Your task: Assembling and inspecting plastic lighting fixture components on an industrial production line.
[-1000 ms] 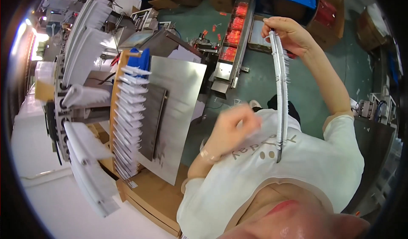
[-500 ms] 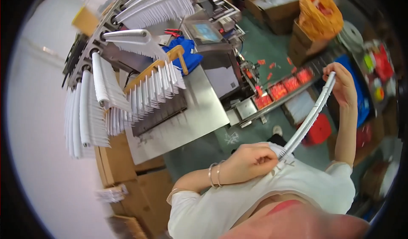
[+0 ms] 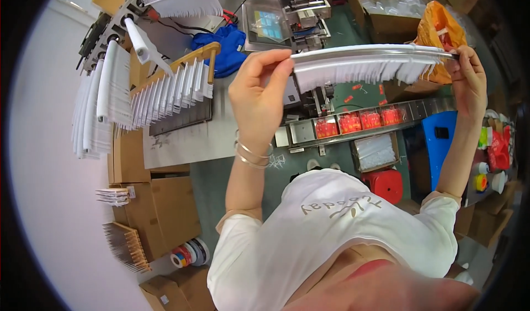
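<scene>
A rod strung with many thin white plastic pieces point(image 3: 364, 70) stretches level in front of me, the pieces hanging down in a dense row. My left hand point(image 3: 259, 93) pinches its left end between thumb and fingers. At the other end, where bare dark rod sticks out, the fingers of my right hand point(image 3: 470, 79) are closed. Left of my hands, a wooden-barred holder point(image 3: 211, 68) carries a row of similar white pieces above the metal table point(image 3: 193, 145). More loaded rods point(image 3: 113, 82) jut from a wall-side metal rack point(image 3: 118, 21).
Beyond my hands stands a machine with a screen point(image 3: 269, 24); its conveyor point(image 3: 430, 111) carries red packs point(image 3: 350, 123). Blue cloth point(image 3: 226, 48) lies on the table. Around are cardboard boxes point(image 3: 171, 211), an orange bag point(image 3: 433, 26), a red stool point(image 3: 383, 186) and a blue panel point(image 3: 440, 145).
Both hands have lifted the rod from a slant near my body to level, farther out. My left hand has risen most. The view has shifted too.
</scene>
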A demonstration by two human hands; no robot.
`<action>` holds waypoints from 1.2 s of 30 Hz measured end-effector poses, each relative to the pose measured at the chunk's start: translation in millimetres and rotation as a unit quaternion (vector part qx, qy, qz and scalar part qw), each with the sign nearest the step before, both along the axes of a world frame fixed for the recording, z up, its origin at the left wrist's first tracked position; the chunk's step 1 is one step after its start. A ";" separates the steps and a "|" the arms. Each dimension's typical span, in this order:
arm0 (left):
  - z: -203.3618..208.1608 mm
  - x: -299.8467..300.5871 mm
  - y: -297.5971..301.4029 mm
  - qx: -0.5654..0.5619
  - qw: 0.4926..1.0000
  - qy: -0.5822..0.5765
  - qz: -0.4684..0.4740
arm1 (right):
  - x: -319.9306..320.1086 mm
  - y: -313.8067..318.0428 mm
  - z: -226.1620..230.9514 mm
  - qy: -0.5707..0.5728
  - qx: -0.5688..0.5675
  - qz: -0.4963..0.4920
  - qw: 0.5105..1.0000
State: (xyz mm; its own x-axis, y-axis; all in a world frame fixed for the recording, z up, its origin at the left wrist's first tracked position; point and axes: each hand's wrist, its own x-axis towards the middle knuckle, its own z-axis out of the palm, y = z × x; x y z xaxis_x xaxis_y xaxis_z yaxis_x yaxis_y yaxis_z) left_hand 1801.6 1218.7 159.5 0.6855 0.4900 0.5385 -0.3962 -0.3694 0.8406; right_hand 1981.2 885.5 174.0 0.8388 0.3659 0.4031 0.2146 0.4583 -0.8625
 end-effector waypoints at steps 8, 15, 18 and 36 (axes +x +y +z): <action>-6.8 64.3 2.9 -0.065 0.997 -0.025 0.023 | 15.8 -0.8 -3.5 0.046 -0.064 -0.032 0.996; -4.7 135.6 -3.7 -0.046 0.997 -0.053 0.040 | 86.5 -8.9 -6.1 -0.025 -0.059 -0.003 0.998; -12.2 171.7 -1.0 0.036 0.989 -0.090 0.110 | 132.9 -5.7 -3.5 -0.033 -0.043 0.085 0.995; 36.2 266.0 16.1 0.158 0.926 -0.203 0.275 | 299.1 72.0 17.2 -0.129 0.075 0.155 0.977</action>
State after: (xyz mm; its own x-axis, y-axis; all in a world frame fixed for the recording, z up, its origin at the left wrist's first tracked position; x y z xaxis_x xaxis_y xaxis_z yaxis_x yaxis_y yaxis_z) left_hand 2067.6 1234.8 195.8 0.0882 0.4781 0.8738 -0.3351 -0.8119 0.4781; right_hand 2280.3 957.5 191.2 0.5609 0.5068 0.6547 0.2460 0.6530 -0.7163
